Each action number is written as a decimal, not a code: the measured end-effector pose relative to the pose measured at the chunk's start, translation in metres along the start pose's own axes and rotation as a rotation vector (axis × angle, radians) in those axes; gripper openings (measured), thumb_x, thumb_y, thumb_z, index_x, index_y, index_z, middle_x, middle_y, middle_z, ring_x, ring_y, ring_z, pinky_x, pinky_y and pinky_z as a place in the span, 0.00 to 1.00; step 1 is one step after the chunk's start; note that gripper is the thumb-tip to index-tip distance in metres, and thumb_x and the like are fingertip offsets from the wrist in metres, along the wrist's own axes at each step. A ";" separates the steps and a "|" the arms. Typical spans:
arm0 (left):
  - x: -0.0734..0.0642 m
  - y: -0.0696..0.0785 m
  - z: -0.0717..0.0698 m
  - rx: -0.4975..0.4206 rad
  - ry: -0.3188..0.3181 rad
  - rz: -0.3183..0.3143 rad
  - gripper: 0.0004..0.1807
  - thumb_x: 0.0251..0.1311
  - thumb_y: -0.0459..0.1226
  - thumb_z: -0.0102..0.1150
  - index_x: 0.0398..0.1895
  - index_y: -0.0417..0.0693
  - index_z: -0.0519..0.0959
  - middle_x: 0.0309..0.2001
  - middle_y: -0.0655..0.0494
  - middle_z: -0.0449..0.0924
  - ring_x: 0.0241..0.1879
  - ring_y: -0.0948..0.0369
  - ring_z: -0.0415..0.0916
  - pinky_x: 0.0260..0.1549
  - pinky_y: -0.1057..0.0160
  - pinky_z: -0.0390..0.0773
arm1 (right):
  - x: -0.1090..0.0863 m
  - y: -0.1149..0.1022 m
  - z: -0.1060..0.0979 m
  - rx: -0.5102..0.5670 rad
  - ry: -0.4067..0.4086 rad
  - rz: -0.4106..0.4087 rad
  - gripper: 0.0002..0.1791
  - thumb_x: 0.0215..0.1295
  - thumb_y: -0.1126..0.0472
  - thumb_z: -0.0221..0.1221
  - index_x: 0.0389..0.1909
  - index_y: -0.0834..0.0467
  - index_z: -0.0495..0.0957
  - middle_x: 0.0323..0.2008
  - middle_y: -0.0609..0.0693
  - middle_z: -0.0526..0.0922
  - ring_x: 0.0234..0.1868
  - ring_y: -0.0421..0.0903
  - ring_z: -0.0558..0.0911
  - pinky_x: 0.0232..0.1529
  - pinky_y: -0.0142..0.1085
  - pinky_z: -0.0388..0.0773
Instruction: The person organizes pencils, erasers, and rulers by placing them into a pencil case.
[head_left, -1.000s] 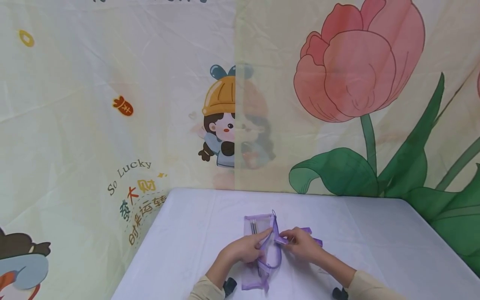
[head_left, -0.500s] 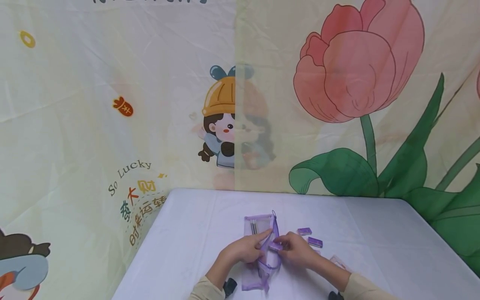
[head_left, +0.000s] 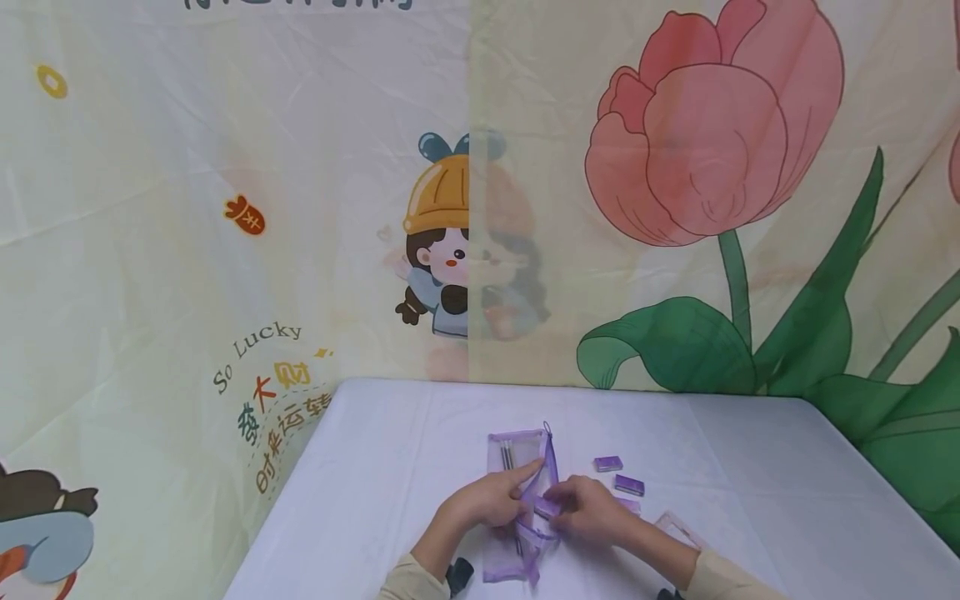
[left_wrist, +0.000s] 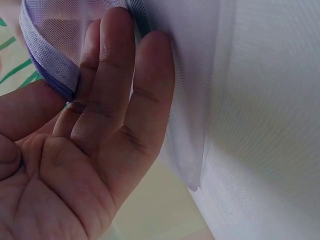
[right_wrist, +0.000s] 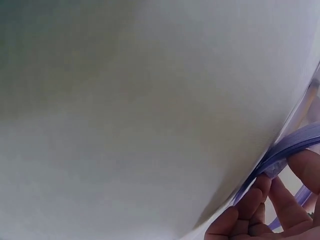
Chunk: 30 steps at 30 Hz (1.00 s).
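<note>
While the white table (head_left: pixel 390 467) bears the purple mesh pouch (head_left: pixel 498 557), your left hand (head_left: pixel 486 498) pinches the pouch's zip edge — your right hand (head_left: pixel 592 510) grips a small purple block (head_left: pixel 546 506) at the opening — and two similar blocks (head_left: pixel 629 485) lie near, to the pouch's right.

Cartoon-printed cream fabric (head_left: pixel 300 208), left, and tulip-printed yellowish fabric (head_left: pixel 712 167), right, are forming a curtained booth around a white-clothed surface (head_left: pixel 397 450).

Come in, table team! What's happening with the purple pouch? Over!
Left hand pinching purple mesh pouch, unzipped. Right hand holding small purple block at its opening. Two purple blocks farther right, not in the way.
</note>
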<state>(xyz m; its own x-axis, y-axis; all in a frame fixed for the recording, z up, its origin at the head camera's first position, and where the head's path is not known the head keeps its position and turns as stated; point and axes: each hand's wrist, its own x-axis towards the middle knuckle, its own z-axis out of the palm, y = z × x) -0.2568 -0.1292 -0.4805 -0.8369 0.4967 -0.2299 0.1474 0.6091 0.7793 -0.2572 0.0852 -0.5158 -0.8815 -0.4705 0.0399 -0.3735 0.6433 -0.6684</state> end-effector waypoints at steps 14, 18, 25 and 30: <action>-0.003 0.003 -0.001 -0.005 0.000 0.006 0.42 0.60 0.28 0.56 0.76 0.67 0.60 0.22 0.56 0.73 0.16 0.58 0.73 0.15 0.59 0.81 | -0.004 -0.004 0.004 0.031 -0.038 -0.037 0.19 0.46 0.62 0.72 0.43 0.60 0.85 0.29 0.44 0.81 0.30 0.33 0.74 0.31 0.27 0.75; -0.003 0.003 -0.001 -0.009 -0.003 0.003 0.42 0.61 0.27 0.56 0.76 0.67 0.60 0.22 0.56 0.75 0.15 0.57 0.73 0.15 0.58 0.82 | -0.004 -0.006 0.004 0.042 -0.041 -0.050 0.19 0.46 0.63 0.72 0.42 0.62 0.85 0.27 0.43 0.81 0.27 0.31 0.74 0.29 0.27 0.75; -0.004 0.003 -0.001 -0.014 -0.001 0.001 0.41 0.61 0.27 0.57 0.76 0.66 0.60 0.20 0.57 0.67 0.15 0.58 0.72 0.15 0.57 0.82 | -0.004 -0.006 0.005 0.091 -0.057 -0.064 0.17 0.47 0.65 0.71 0.41 0.64 0.85 0.28 0.45 0.84 0.27 0.31 0.76 0.29 0.26 0.78; -0.004 0.004 -0.001 -0.029 -0.001 0.008 0.41 0.61 0.27 0.57 0.75 0.65 0.61 0.18 0.58 0.64 0.14 0.58 0.71 0.14 0.56 0.81 | -0.004 -0.007 0.004 0.098 -0.092 -0.066 0.17 0.49 0.64 0.70 0.42 0.64 0.85 0.28 0.46 0.85 0.28 0.31 0.76 0.30 0.26 0.78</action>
<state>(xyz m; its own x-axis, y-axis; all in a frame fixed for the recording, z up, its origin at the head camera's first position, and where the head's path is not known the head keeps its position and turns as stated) -0.2535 -0.1292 -0.4763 -0.8350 0.5025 -0.2241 0.1388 0.5865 0.7980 -0.2497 0.0806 -0.5140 -0.8241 -0.5660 0.0209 -0.3958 0.5492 -0.7360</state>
